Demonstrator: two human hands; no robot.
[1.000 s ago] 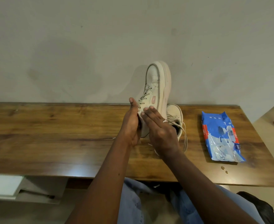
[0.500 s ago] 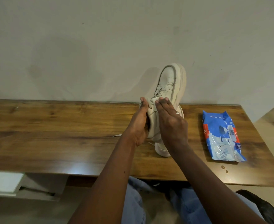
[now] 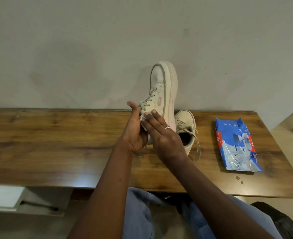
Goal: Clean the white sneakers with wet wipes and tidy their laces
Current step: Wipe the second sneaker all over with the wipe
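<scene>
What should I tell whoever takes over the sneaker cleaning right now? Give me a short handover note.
Left hand grips the raised sneaker, toe up, over the table.
Right hand, fingers straight, presses a white wipe against its side.
Second sneaker stands on the table just behind, its laces loose and trailing. Wipes pack lies to the right.
Done: wiping of the raised sneaker is under way; how much is clean cannot be told.
Left: finish it, wipe the second sneaker, tidy both pairs of laces.
</scene>
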